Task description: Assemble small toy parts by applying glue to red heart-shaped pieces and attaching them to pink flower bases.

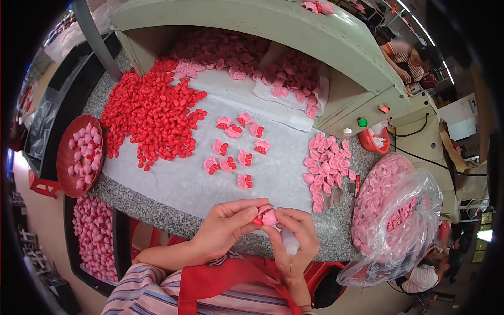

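Observation:
Near the table's front edge, my left hand (pixel 226 227) and my right hand (pixel 297 230) are closed around one small pink plastic piece (pixel 268 216) with a red part on its left side. Fingertips of both hands pinch it from either side. Against my right palm lies a whitish translucent thing (pixel 290 242), partly hidden, whose kind I cannot make out. Beyond my hands, several pink pieces with red parts attached (pixel 244 181) rest apart on white paper (pixel 157 181).
Loose red parts (pixel 152 113) are heaped at left beside a red bowl (pixel 64 170) of pink pieces. Pink shells (pixel 328 165) lie at right, next to a plastic-covered heap (pixel 383 205). A grey-green cabinet (pixel 252 21) stands behind. Another person (pixel 412 60) sits far right.

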Tool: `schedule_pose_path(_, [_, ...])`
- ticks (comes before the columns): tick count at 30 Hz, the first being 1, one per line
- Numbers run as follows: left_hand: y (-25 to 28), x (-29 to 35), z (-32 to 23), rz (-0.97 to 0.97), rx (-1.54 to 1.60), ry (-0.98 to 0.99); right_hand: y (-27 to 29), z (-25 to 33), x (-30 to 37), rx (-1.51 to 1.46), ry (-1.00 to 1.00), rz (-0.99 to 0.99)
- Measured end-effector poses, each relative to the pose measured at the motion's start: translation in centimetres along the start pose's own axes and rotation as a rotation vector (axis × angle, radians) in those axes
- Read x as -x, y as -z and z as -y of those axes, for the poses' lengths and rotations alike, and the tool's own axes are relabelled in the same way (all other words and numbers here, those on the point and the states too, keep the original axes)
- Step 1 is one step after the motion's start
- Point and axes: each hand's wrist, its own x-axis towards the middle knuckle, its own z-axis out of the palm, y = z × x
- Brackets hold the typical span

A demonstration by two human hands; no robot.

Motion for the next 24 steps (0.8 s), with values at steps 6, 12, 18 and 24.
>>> schedule_pose_path(6, [-0.1,0.3,0.0,0.022,-0.069,-0.018,0.1,0.3,0.2,-0.01,0.003,-0.003])
schedule_pose_path(12, [0.2,0.3,0.3,0.03,-0.11,-0.034,0.1,0.4,0.6,-0.021,-0.003,-0.011])
schedule_pose_path(18, [0.1,0.5,0.3,0.023,-0.222,-0.072,0.0,0.1,0.9,0.051,0.068,-0.045])
schedule_pose_path(24, [0.4,0.4,0.6,0.105,-0.351,-0.189,0.1,-0.5,1.4,0.092,0.129,-0.069])
